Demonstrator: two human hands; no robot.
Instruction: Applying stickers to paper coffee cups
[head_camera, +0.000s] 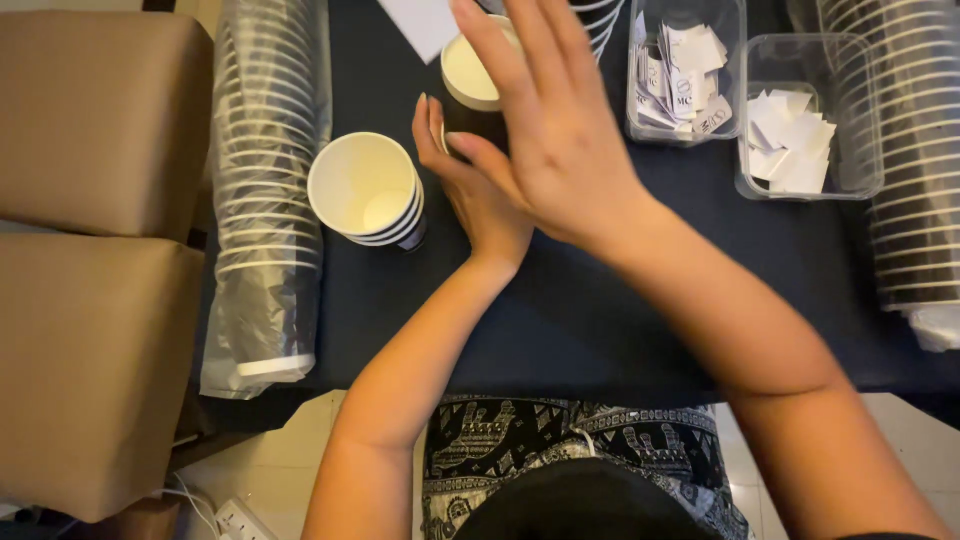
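A dark paper cup (470, 85) with a white inside stands on the dark table (560, 300), partly hidden by both hands. My left hand (470, 185) wraps its side from below and holds it. Across the cup's front lies my right hand (555, 130), flat with fingers stretched and pointing up-left, pressed against the wall. A short stack of nested empty cups (368, 190) stands just left of my left hand.
A long plastic sleeve of stacked cups (265, 190) lies at the left, another (915, 150) at the right edge. Two clear tubs (685, 70) (805, 120) hold small white paper stickers. A white sheet (425, 22) lies at the top. Tan cushions (95, 250) sit left.
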